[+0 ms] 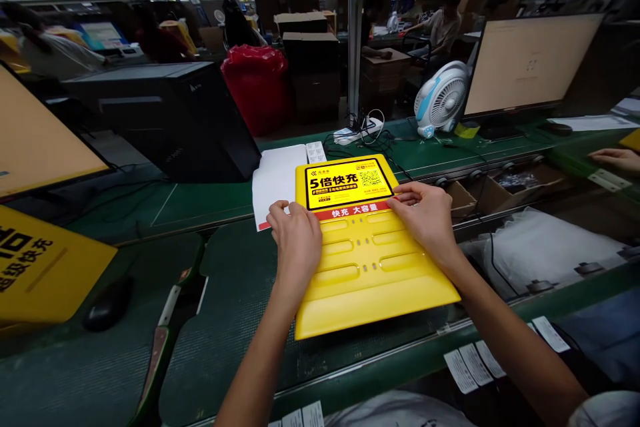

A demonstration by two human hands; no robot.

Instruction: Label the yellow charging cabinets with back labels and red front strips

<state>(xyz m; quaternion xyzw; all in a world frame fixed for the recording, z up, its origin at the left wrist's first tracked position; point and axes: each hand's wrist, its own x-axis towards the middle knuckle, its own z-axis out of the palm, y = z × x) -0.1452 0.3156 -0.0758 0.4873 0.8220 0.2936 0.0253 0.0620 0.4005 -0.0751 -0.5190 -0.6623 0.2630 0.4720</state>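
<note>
Two levels of worktop (pixel 430 159) run across the view, both green, with a dark ribbed mat (pixel 235 340) on the nearer one, under a factory room of metal shelving, stacked cardboard boxes (pixel 310 50) and a bulging red bag (pixel 255 90). A seated co-worker (pixel 443 30) sits beyond a glass partition, and a co-worker's hand (pixel 617 160) rests at the far right. A black computer tower (pixel 170 121), a white-and-blue desk fan (pixel 441 99) and a glowing monitor (pixel 533 63) stand along the upper level.

Lying flat on the mat is a yellow moulded plastic panel (pixel 370 247) – glossy, with six oblong recesses in two columns and a black-bordered label carrying a QR code and bold Chinese print. Its top corner overlaps a white paper sheet (pixel 275 180). The left hand (pixel 295 243) grips the panel's left edge, fingers curled over it, while the right hand (pixel 420 213) sits well apart, its fingers lying on the panel's face beside the label's corner – not clamped, as far as the view shows.
</note>
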